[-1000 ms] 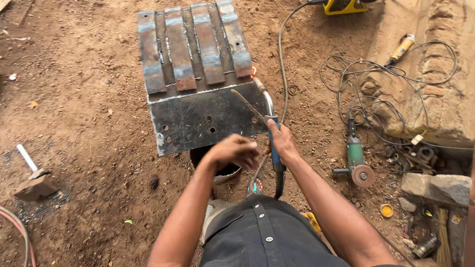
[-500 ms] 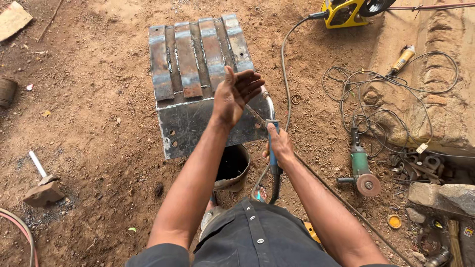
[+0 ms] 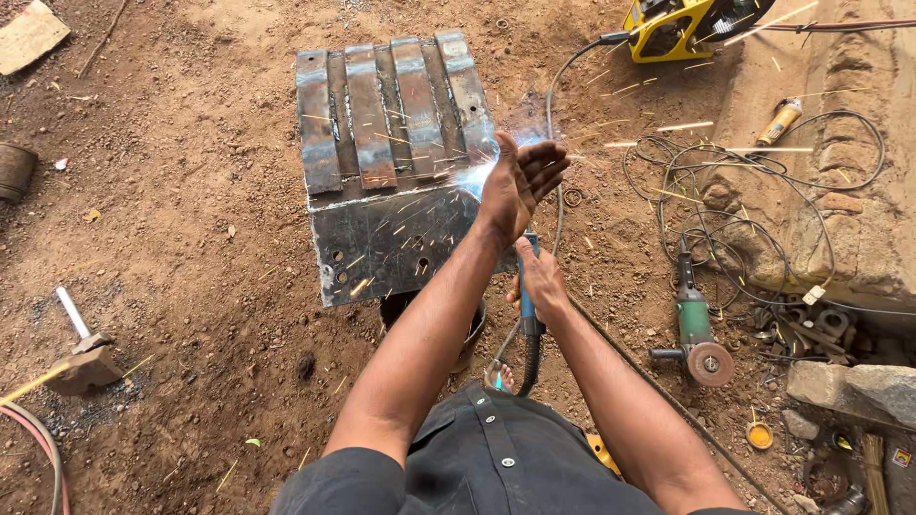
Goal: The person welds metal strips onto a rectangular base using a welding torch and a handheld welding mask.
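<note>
A steel piece made of a flat plate with several welded ribs rests on a dark bucket on the dirt ground. My right hand grips a blue-handled welding electrode holder, its rod aimed at the piece's right edge. A blue-white arc burns there and sparks fly outward. My left hand is raised flat, fingers together, between my eyes and the arc, holding nothing.
A yellow welding machine sits at the top right with cables looping over the ground. A green angle grinder lies at right beside stone blocks. A hammer lies at left. A hose curves at the bottom left.
My left hand rose from near the holder to shield the weld spot. The arc has struck and sparks now fly. My view moved closer.
</note>
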